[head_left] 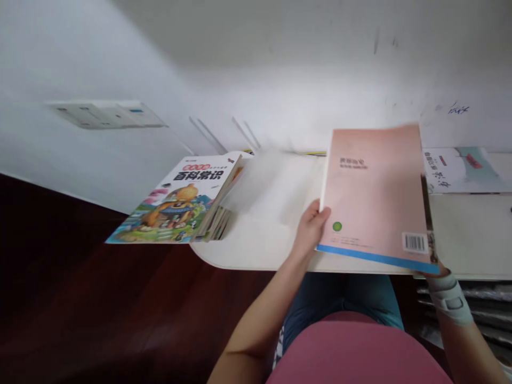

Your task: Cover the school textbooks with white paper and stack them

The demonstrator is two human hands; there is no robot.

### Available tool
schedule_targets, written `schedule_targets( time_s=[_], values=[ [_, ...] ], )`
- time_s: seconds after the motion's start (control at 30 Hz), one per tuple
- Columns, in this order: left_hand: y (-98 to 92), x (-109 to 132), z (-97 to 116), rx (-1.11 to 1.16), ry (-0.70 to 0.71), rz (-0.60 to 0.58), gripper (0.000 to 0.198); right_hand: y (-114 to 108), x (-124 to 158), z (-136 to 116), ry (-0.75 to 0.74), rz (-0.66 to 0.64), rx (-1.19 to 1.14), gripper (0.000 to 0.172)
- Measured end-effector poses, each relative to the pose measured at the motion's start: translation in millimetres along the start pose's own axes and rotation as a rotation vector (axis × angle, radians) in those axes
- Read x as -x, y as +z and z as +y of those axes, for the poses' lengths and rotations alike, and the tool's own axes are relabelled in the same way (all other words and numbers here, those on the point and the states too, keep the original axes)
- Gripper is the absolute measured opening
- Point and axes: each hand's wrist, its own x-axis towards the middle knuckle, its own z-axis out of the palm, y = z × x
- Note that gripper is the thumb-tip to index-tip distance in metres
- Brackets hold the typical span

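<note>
A pink book with a blue strip along its bottom edge is held up over the table, its barcode side facing me. My left hand is closed on its left edge, thumb on the cover. At the lower right corner, my right hand is mostly hidden behind the book, so its fingers do not show. A dark, patterned edge sticks out from behind the pink book on the right; what it belongs to is hidden.
A stack of books topped by a colourful picture-cover book overhangs the left end of the white table. Another book lies at the right by the wall. A socket panel sits on the left wall.
</note>
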Motion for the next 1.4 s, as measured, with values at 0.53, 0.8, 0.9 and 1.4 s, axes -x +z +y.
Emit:
schedule_targets(
  time_s=[0.53,0.8,0.9,1.4],
  values=[
    [-78.5,7.1,-64.1,-1.249,0.031,0.228,0.037,7.8,5.0,-7.7,0.301,-0.245,-0.577,0.048],
    [-93.7,2.3,-55.7,-1.396,-0.045,0.162,0.05,1.1,1.3,-7.0,0.318,-0.276,-0.599,0.047],
    [-90.7,2.2,-55.0,-1.485,-0.021,0.122,0.051,1.9,1.8,-5.5,0.313,-0.271,-0.591,0.047],
    [-88.2,9.4,-56.6,-1.397,0.075,0.161,0.048,-57.9,-55.1,-76.5,0.139,-0.17,-0.772,0.054]
  ],
)
